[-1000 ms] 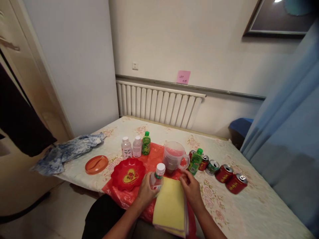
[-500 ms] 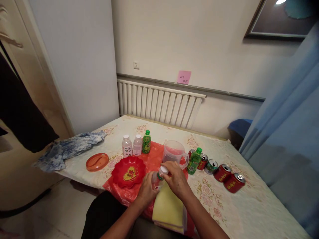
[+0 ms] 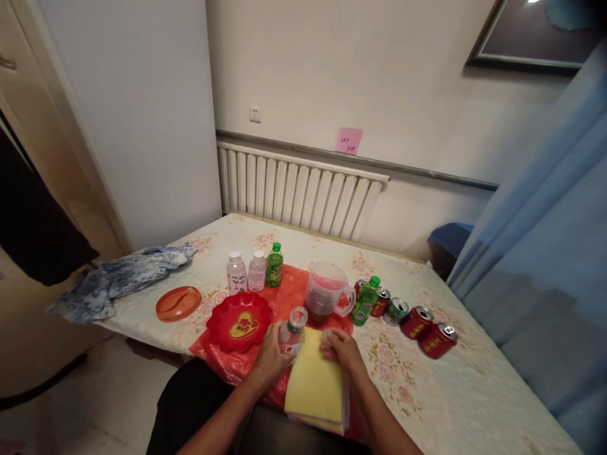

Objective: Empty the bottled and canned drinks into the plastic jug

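Observation:
My left hand (image 3: 271, 355) is wrapped round a clear plastic bottle (image 3: 292, 333), whose mouth is uncapped and tilted slightly toward me. Over the yellow cloth (image 3: 315, 385), my right hand (image 3: 343, 351) pinches a whitish bottle cap (image 3: 327, 339) between its fingers. Just beyond the bottle stands a clear measuring jug (image 3: 327, 287) with its handle to the right. Left of my left hand lies a red scalloped plate (image 3: 219, 322) with a yellow heart print. The plate and the cloth rest on a red plastic sheet (image 3: 294, 287).
Two white-capped bottles (image 3: 237, 275) and a green bottle (image 3: 274, 268) stand behind the plate. Right of the jug, another green bottle (image 3: 365, 302) leads a row of several cans (image 3: 437, 341). An orange lid (image 3: 178, 304) and a blue-white cloth (image 3: 123, 281) lie at the left.
The cap has come off the bottle. My right hand has moved away to the right and toward me with it, while my left hand keeps hold of the bottle. The view has shifted slightly.

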The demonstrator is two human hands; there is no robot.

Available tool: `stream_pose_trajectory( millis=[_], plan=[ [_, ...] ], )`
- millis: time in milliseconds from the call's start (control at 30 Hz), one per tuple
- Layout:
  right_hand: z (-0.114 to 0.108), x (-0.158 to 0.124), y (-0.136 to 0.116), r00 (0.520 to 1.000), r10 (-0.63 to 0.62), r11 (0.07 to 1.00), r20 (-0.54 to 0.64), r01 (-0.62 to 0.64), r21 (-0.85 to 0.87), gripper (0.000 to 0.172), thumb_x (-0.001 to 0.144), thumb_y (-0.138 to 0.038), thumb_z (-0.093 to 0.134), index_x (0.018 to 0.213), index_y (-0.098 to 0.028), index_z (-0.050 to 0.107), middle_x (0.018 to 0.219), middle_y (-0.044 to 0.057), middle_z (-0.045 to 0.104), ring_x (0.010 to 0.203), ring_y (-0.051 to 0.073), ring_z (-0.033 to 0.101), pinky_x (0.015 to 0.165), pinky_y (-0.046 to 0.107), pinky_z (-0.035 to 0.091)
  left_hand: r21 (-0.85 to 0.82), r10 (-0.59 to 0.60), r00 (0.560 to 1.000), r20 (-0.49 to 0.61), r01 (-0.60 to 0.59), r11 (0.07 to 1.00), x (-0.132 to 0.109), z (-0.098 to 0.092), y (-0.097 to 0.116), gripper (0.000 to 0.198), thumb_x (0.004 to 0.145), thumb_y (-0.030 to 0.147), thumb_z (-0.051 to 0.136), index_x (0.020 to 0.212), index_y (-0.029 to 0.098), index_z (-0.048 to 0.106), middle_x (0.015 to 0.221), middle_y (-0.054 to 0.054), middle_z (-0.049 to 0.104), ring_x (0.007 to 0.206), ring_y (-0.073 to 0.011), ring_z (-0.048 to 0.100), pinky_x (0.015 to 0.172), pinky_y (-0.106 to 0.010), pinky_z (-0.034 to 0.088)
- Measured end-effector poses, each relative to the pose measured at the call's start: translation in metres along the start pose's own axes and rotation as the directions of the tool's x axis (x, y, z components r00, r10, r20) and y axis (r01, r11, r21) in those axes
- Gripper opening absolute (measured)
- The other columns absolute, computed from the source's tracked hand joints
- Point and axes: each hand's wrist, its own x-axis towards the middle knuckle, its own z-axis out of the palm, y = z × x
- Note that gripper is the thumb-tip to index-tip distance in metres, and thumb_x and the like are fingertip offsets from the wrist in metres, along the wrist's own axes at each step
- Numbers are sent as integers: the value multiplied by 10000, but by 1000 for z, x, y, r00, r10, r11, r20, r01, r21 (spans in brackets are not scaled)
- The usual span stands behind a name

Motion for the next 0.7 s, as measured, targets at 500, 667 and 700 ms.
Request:
stream_pose_trajectory(
  millis=[500, 667, 700],
  plan=[
    [-22, 8, 12, 948, -280, 902, -149, 206, -380, 180, 632, -374, 649, 717, -216, 667, 647, 22, 663, 677, 228, 647, 660, 333, 508, -66, -94, 994, 62, 98, 993, -3, 0, -16, 657, 586, 152, 613, 1222, 183, 451, 1231, -82, 575, 1172, -250, 547, 1040, -389, 421],
    [-39, 31, -38, 837, -465, 850, -287, 332, -409, 451, 689, -514, 595, 961, -163, 673, 875, 92, 714, 829, 258, 651, 806, 372, 491, -100, -114, 990, 88, 122, 987, -10, 3, -27, 629, 622, 269, 681, 1211, 188, 477, 1188, -81, 618, 1127, -267, 584, 978, -389, 471],
    [-41, 36, -45, 822, -478, 849, -309, 342, -404, 504, 684, -538, 600, 995, -145, 661, 878, 100, 714, 820, 257, 651, 800, 370, 494, -82, -123, 989, 81, 130, 988, -11, 4, -29, 623, 626, 293, 687, 1206, 185, 487, 1171, -81, 627, 1117, -273, 589, 968, -391, 476]
  ],
)
